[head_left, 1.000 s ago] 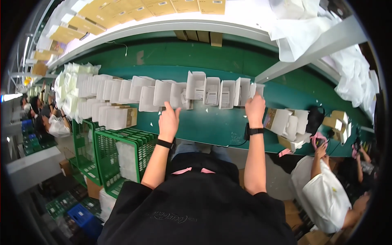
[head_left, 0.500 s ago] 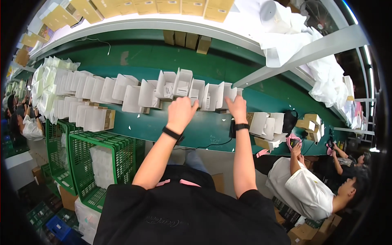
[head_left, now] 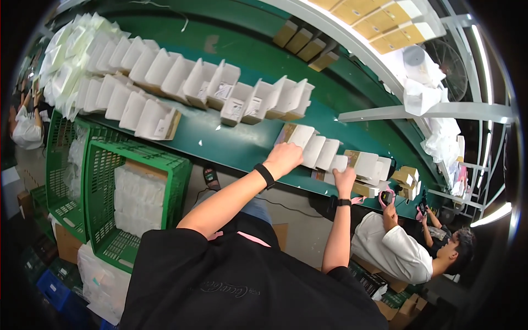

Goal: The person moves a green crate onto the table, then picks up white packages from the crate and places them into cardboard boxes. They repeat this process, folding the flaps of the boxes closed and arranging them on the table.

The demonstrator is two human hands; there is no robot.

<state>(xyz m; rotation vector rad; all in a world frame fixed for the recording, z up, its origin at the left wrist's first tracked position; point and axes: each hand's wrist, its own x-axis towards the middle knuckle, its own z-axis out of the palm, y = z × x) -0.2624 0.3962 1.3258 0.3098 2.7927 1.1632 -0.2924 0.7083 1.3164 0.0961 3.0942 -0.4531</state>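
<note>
A short row of open white-lined boxes (head_left: 313, 150) stands on the green table (head_left: 212, 132) near its front edge, between my two hands. My left hand (head_left: 285, 159) presses on the row's left end with its fingers curled, their tips partly hidden. At the right end my right hand (head_left: 345, 180) grips the last box, thumb up against its white flap. Just beyond my right hand is another small cluster of open boxes (head_left: 364, 166). To the left, a long double row of open boxes (head_left: 165, 74) runs along the table, some with printed slips inside.
White padded bags (head_left: 71, 60) fill the table's left end. Green crates (head_left: 137, 206) stand below the front edge. A shelf (head_left: 363, 47) with yellow boxes and a grey post (head_left: 418, 113) rise behind. At right a co-worker in a white shirt (head_left: 385, 242) holds a dark device.
My view has turned. Both hands have moved right and closer to the table's front edge, bringing several open boxes from the long row to beside the right-hand cluster.
</note>
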